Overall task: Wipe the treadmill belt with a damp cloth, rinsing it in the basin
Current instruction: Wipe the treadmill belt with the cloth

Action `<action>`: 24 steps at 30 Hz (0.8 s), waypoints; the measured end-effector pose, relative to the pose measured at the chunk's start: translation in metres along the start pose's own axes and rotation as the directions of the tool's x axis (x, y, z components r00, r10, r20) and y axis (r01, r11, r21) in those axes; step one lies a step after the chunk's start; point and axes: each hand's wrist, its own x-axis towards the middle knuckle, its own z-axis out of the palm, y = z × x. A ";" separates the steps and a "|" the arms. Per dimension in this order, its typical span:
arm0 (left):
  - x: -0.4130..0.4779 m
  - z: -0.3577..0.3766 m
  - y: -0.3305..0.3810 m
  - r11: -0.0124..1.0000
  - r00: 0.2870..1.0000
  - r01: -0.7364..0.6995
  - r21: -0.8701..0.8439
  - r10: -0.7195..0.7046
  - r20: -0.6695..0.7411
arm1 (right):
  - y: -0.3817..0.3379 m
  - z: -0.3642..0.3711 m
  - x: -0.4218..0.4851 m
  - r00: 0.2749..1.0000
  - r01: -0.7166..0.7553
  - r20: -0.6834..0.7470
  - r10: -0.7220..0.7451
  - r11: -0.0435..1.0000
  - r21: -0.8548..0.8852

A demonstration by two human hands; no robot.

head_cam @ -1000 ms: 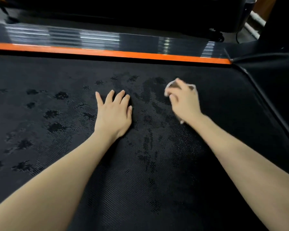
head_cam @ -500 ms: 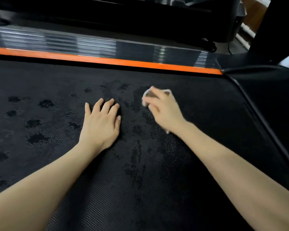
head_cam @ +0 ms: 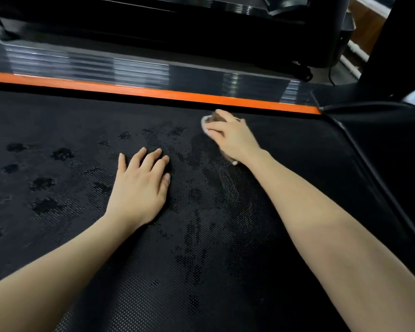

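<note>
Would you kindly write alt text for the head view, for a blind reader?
A person's right hand holds a small cloth against a black treadmill belt near its orange edge strip; the left hand rests flat beside damp patches.

Mostly hidden under the right hand: cloth, only pale edges peeking at 11 and 5 o'clock. Cropped at 6 and 9 o'clock: treadmill belt. Blurred at 12 o'clock: side rail reflections.
</note>
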 end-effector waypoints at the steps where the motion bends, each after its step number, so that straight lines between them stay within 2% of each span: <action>1: 0.000 0.000 0.000 1.000 1.000 0.003 0.001 -0.003 -0.002 | 0.020 -0.006 -0.002 0.996 -0.069 -0.053 0.068 0.997 -0.021; 5: 0.002 0.003 0.003 1.000 1.000 0.012 0.025 -0.012 -0.010 | 0.071 -0.023 -0.004 0.902 -0.400 -0.182 0.391 0.916 -0.015; 7: 0.002 0.004 0.004 1.000 1.000 0.009 0.030 -0.009 -0.008 | 0.059 -0.016 0.003 0.857 -0.475 -0.240 0.456 0.879 -0.025; 9: 0.002 0.004 0.004 0.999 1.000 0.010 0.034 -0.010 -0.014 | 0.030 -0.001 0.015 0.861 -0.451 -0.280 0.424 0.892 -0.036; 13: 0.002 0.004 0.003 1.000 1.000 0.009 0.025 -0.009 -0.009 | -0.039 0.031 0.031 0.959 -0.205 -0.218 0.181 0.974 -0.092; 16: 0.001 0.003 0.000 1.000 1.000 -0.004 0.007 0.004 -0.007 | -0.038 0.020 0.024 0.981 -0.112 -0.164 0.108 0.994 -0.014; 18: 0.001 0.003 -0.001 1.000 1.000 -0.009 0.006 0.009 -0.008 | -0.010 0.006 0.015 0.975 -0.145 -0.166 0.149 0.989 0.036; 21: 0.002 0.005 0.000 1.000 1.000 -0.009 0.019 0.010 -0.022 | 0.027 -0.003 0.010 0.923 -0.309 -0.237 0.301 0.951 0.005; 24: 0.002 0.004 0.003 0.999 1.000 -0.003 0.032 0.003 -0.021 | 0.021 0.005 0.020 0.874 -0.422 -0.296 0.386 0.904 -0.066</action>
